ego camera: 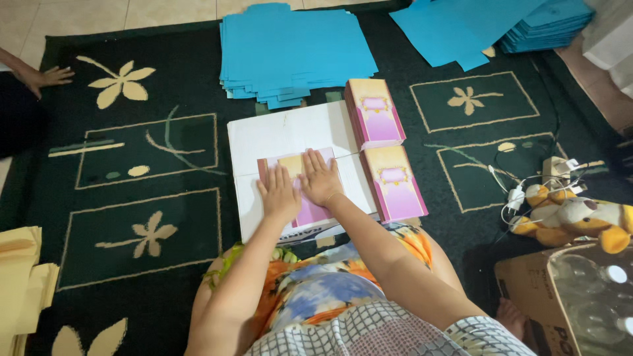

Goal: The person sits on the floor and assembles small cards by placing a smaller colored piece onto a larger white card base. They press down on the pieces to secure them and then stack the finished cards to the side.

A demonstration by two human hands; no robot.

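While the person sat on a dark green carpet (132,217) patterned with cream flowers, both of their bare hands lay flat, fingers spread, on a pink and cream card (310,211). That card rested on a white cardboard sheet (277,135) directly in front of the person's knees. The left hand (279,193) pressed palm down on the card's left half, open and gripping nothing. The right hand (320,178) pressed palm down just beside it, slightly farther forward, also open, with a thin bracelet at the wrist. The two hands sat side by side, nearly touching.

Just to the right of the hands, two stacks of matching pink cards lay end to end: the far stack (374,112) and the near stack (395,181), touching the white sheet's right edge. Beyond the sheet lay a thick pile of blue paper (293,53), and a second spread of blue sheets (488,23) sat at the upper right. Well to the right, a yellow and white plush toy (570,217) lay near white charger cables (517,191), with a brown cardboard box (534,290) at the lower right corner. Cream-coloured paper (20,277) showed at the left edge. Another person's hand (46,78) rested on the carpet at the far upper left, well apart from the work.
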